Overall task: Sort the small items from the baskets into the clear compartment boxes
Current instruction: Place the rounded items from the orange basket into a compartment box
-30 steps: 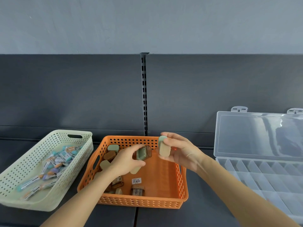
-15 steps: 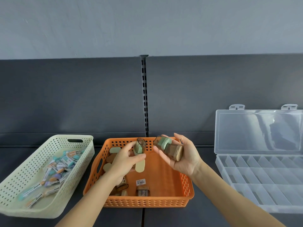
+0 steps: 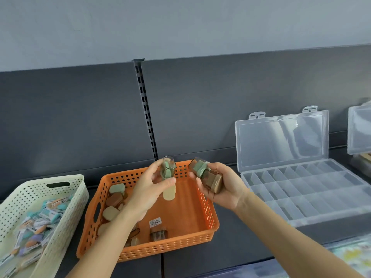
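Over the orange basket (image 3: 208, 235), the left hand (image 3: 147, 190) pinches a green cased item (image 3: 168, 171), and the right hand (image 3: 227, 189) grips two cased items (image 3: 207, 177), green and brown. A barcode sticker (image 3: 155, 222) lies on the basket floor, its print too small to read. The open clear compartment box (image 3: 301, 189) stands to the right.

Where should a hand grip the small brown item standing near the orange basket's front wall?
Pinch the small brown item by its sides, probably from above: it stands free, and the wall of the orange perforated plastic basket blocks the front.
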